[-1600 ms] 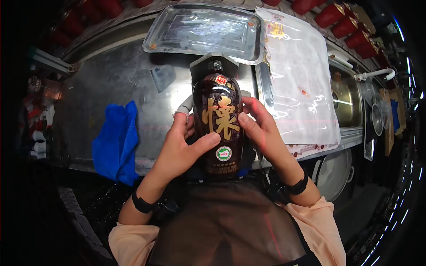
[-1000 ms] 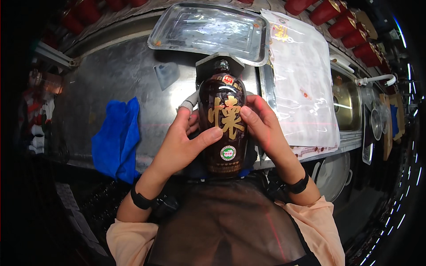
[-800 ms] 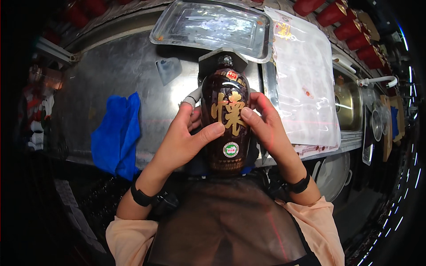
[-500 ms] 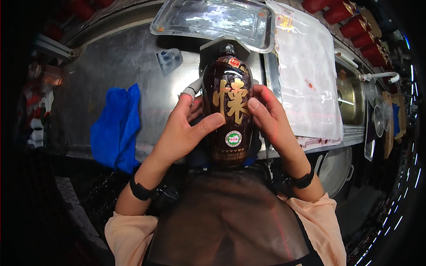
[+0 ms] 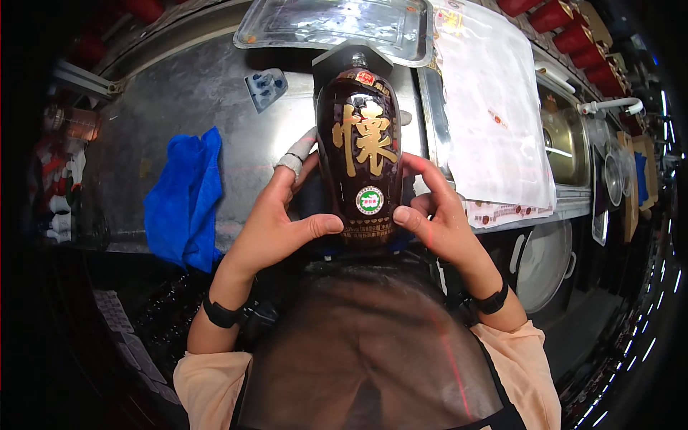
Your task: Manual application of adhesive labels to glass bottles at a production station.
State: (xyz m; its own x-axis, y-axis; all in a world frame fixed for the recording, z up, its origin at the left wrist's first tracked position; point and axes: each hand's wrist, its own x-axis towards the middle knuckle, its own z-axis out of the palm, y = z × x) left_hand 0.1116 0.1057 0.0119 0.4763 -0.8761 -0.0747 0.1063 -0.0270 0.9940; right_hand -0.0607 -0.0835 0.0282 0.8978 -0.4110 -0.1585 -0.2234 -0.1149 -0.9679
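The left hand [image 5: 276, 218] in the head view wraps around one side of the dark brown bottle [image 5: 362, 158], thumb pressed on its front near the bottom. The right hand [image 5: 437, 215] cups the other side, fingers curled on the glass. The bottle is held up over the near edge of the metal table [image 5: 179, 93]. A blue cloth [image 5: 183, 197] hangs at that edge, and a clear tray [image 5: 330, 25] lies at the far edge. The glass looks slippery, so both hands should grip firmly and turn it slowly.
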